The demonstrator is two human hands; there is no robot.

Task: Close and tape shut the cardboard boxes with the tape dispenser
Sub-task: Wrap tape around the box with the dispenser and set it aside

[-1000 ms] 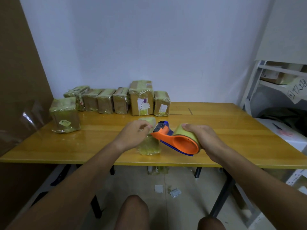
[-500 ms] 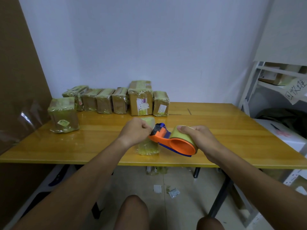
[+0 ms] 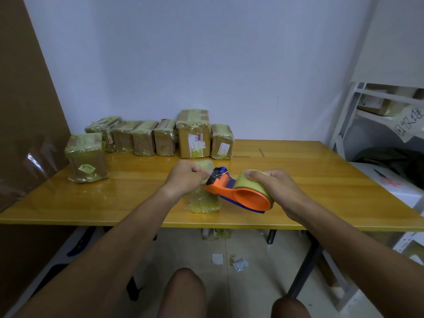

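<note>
- Gripping the tape dispenser (image 3: 238, 193) with our right hand (image 3: 277, 189), we curl the fingers over its yellow tape roll (image 3: 254, 184).
- Our left hand (image 3: 185, 177) has its fingers curled at the dispenser's blue front end; we cannot tell what they pinch.
- We keep the small taped box (image 3: 203, 198) under both hands, at 6 o'clock on the wooden table (image 3: 309, 180).
- We see a row of taped boxes (image 3: 193, 134) at 12 o'clock, and one more box (image 3: 86, 157) at 10 o'clock.
</note>
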